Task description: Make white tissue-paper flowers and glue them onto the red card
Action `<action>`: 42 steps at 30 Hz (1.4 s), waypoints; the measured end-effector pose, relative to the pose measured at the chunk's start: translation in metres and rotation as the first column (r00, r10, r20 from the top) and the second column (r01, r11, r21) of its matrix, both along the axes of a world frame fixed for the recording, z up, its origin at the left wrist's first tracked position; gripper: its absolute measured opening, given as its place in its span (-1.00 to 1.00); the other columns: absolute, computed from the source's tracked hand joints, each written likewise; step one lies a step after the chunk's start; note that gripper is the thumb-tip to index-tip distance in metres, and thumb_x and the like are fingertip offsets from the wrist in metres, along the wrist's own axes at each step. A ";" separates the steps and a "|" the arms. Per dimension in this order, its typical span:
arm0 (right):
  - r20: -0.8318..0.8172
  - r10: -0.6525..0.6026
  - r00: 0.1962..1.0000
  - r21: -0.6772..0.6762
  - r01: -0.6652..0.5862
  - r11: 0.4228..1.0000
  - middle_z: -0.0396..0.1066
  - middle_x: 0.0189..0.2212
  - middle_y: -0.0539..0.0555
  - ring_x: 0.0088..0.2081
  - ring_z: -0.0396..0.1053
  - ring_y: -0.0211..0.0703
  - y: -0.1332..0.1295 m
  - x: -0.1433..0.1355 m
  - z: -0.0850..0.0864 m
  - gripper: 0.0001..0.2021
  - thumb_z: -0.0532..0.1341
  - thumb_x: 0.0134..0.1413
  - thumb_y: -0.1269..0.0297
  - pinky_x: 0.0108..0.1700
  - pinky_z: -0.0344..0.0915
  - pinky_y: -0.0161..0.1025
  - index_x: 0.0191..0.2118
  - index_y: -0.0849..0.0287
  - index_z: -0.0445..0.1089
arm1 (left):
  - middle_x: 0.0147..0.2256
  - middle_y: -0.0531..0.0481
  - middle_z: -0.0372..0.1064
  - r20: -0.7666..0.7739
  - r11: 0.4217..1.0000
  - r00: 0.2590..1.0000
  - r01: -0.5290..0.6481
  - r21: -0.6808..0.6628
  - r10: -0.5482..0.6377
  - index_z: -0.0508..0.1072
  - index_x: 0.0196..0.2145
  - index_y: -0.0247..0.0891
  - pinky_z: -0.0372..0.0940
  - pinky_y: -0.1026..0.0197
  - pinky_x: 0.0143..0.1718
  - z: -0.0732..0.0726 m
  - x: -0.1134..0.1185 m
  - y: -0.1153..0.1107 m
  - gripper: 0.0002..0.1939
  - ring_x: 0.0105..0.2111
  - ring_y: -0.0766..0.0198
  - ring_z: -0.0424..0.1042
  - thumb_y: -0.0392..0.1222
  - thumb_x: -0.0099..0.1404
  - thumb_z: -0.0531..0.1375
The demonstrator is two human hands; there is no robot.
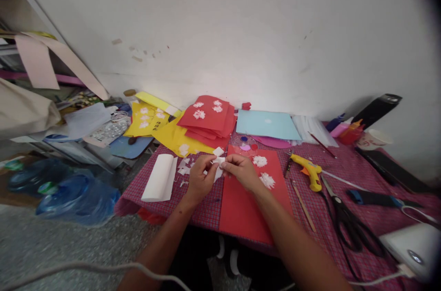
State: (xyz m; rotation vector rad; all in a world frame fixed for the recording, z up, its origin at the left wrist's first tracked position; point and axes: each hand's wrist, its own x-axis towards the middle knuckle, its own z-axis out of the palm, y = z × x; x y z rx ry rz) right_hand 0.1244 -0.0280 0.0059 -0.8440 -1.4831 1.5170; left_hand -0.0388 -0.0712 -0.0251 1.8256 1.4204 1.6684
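Note:
Between the fingertips of both hands is a small piece of white paper [219, 160]. My left hand [202, 175] pinches it from the left, and my right hand [242, 172] grips its right side with thumb and forefinger. Right below my right hand lies a red sheet [254, 208] bearing white crumpled-paper flowers [267, 180]. Torn white scraps [184, 168] are scattered left of my left hand, beside a roll of white paper [159, 177]. Small dishes of coloured paint [245, 147] stand just beyond the hands.
Red sheets with white flowers [206, 116] and a light blue sheet [267, 124] lie along the wall. To the right are a yellow glue gun [312, 171], black scissors [354, 224], a brush [303, 206] and a white power bank [413, 247]. Water bottles [76, 194] rest on the floor.

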 end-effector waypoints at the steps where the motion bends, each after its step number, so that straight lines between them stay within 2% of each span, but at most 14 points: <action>1: -0.001 0.001 1.000 -0.002 -0.001 1.000 0.41 -0.61 -0.03 -0.57 0.31 -0.27 0.000 0.000 0.000 -0.72 0.37 -0.06 0.06 -0.47 0.24 -0.31 -0.49 0.16 0.41 | -0.20 -0.07 0.43 0.000 1.000 1.000 0.003 0.005 -0.003 0.45 -0.09 -0.18 0.28 0.20 -0.24 0.001 0.000 0.000 -0.81 -0.29 0.25 0.39 -0.17 0.34 0.19; 8: -0.017 0.015 1.000 0.012 -0.015 1.000 0.42 -0.59 -0.03 -0.56 0.31 -0.28 0.002 0.000 -0.004 -0.73 0.37 -0.03 0.07 -0.46 0.23 -0.32 -0.48 0.16 0.41 | -0.28 -0.05 0.43 -0.008 0.999 0.999 0.042 -0.003 -0.042 0.47 -0.28 -0.20 0.27 0.19 -0.22 0.009 0.000 -0.001 -0.93 -0.27 0.22 0.40 -0.19 0.34 0.19; 12: -0.042 0.049 0.998 0.008 -0.049 0.999 0.44 -0.57 -0.03 -0.55 0.33 -0.27 0.002 0.003 -0.004 -0.74 0.38 -0.02 0.07 -0.45 0.24 -0.32 -0.44 0.16 0.44 | -0.31 -0.03 0.44 0.049 0.996 0.998 0.052 -0.068 -0.048 0.48 -0.29 -0.21 0.27 0.20 -0.24 0.009 0.001 -0.002 -0.91 -0.31 0.24 0.41 -0.16 0.32 0.21; 16: -0.056 0.076 0.995 -0.001 -0.077 0.997 0.47 -0.56 0.00 -0.53 0.36 -0.24 0.001 0.006 -0.003 -0.73 0.28 0.12 0.02 -0.44 0.25 -0.31 -0.32 0.15 0.47 | -0.40 0.01 0.44 0.148 0.978 0.988 0.079 -0.193 -0.050 0.47 -0.26 -0.21 0.27 0.23 -0.33 0.004 0.000 -0.001 -0.85 -0.42 0.28 0.40 -0.09 0.33 0.20; 19: -0.051 0.077 0.996 -0.006 -0.077 0.997 0.48 -0.57 0.00 -0.54 0.37 -0.24 0.001 0.007 -0.003 -0.72 0.24 0.16 0.01 -0.45 0.25 -0.32 -0.32 0.14 0.48 | -0.47 0.06 0.41 0.190 0.966 0.979 0.111 -0.233 -0.066 0.47 -0.22 -0.22 0.27 0.26 -0.40 0.002 0.000 -0.001 -0.81 -0.49 0.31 0.39 -0.06 0.33 0.20; 29: -0.095 0.052 0.994 -0.072 -0.059 0.996 0.45 -0.62 0.01 -0.58 0.35 -0.26 0.002 0.003 -0.004 -0.65 0.24 0.15 -0.04 -0.52 0.21 -0.34 -0.42 0.17 0.44 | -0.56 0.12 0.34 0.311 0.941 0.939 0.232 -0.245 -0.150 0.45 -0.24 -0.26 0.24 0.32 -0.49 0.005 0.000 0.001 -0.77 -0.56 0.38 0.33 -0.03 0.36 0.17; 37: -0.097 0.083 0.992 -0.054 -0.088 0.995 0.46 -0.62 -0.01 -0.59 0.34 -0.29 0.002 0.004 -0.004 -0.75 0.28 0.13 0.08 -0.50 0.23 -0.35 -0.38 0.19 0.48 | -0.56 0.13 0.34 0.403 0.929 0.900 0.281 -0.239 -0.169 0.41 -0.24 -0.26 0.25 0.31 -0.50 0.007 0.001 0.001 -0.76 -0.58 0.38 0.32 -0.02 0.36 0.18; 42: -0.130 0.096 0.987 -0.100 -0.109 0.989 0.45 -0.63 0.00 -0.60 0.34 -0.29 0.001 0.004 -0.002 -0.76 0.28 0.12 0.11 -0.53 0.21 -0.36 -0.37 0.20 0.47 | -0.56 0.13 0.33 0.443 0.919 0.870 0.336 -0.207 -0.218 0.38 -0.25 -0.27 0.25 0.31 -0.49 0.009 0.002 0.000 -0.77 -0.58 0.39 0.32 -0.03 0.37 0.17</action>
